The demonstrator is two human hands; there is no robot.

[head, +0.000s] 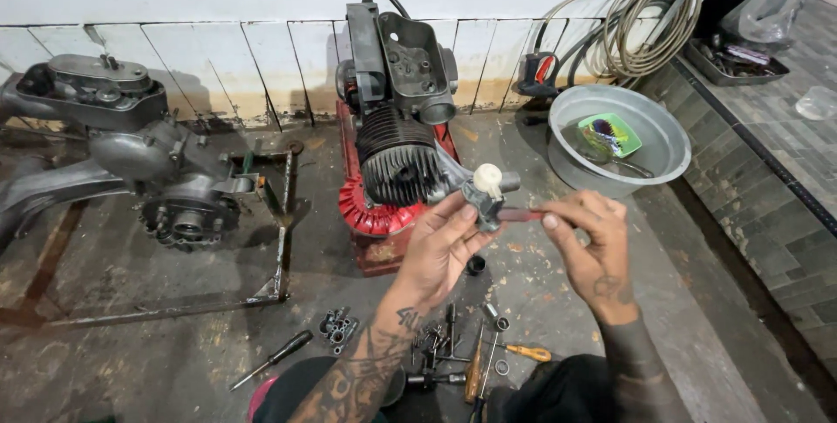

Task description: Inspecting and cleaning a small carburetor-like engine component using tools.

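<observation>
Grey carburettor (485,199) partly hidden by left hand (440,244).

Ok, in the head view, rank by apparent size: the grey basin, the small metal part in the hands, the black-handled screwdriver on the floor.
1. Grey basin, largest.
2. Black-handled screwdriver.
3. Small metal part, smallest, though it sits nearer the camera, held by the left hand with the right hand alongside.

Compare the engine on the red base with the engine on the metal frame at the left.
The engine on the red base stands upright against the wall, its black finned cylinder facing the camera; the engine on the metal frame lies low and spread sideways. The first is mostly black; the second is grey bare metal with a round toothed part showing. The first stands nearer the hands. Both are grimy and partly stripped.
</observation>
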